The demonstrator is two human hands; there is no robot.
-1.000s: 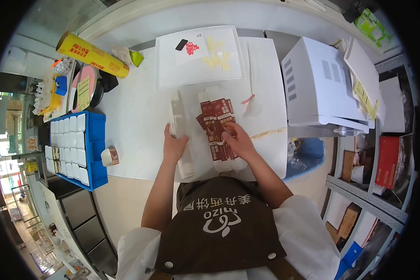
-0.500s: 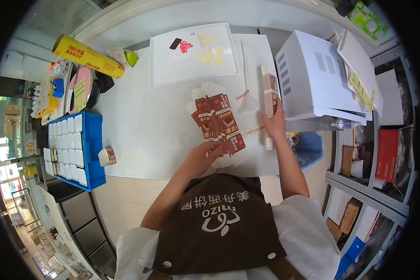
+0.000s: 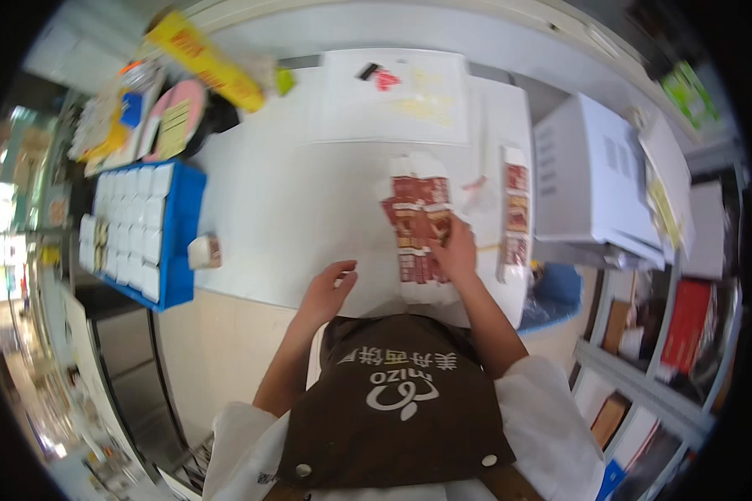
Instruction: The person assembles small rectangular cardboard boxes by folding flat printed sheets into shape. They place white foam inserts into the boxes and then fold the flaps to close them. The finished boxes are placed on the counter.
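A loose stack of flat brown-and-white printed cartons (image 3: 416, 219) lies slightly fanned on the white table, right of its middle. My right hand (image 3: 458, 246) grips the right edge of this stack, its fingers bent over the printed faces; motion blurs the exact hold. To the left, apart from the cartons and low over the table's near edge, my left hand (image 3: 330, 290) is open and empty, thumb and fingers apart. At the table's right side lies a long narrow pile of similar cartons (image 3: 516, 219), untouched.
White-topped items fill a blue crate (image 3: 188, 238) at the left, with a small white box (image 3: 205, 251) beside it. A white tray (image 3: 334, 117) lies at the back, near a yellow roll box (image 3: 205, 60). A white appliance (image 3: 589, 179) and shelving (image 3: 656, 388) stand right.
My right hand has left the narrow pile at the right and moved left onto the fanned cartons. My left hand has let go of those cartons and drawn away leftward. The view has shifted.
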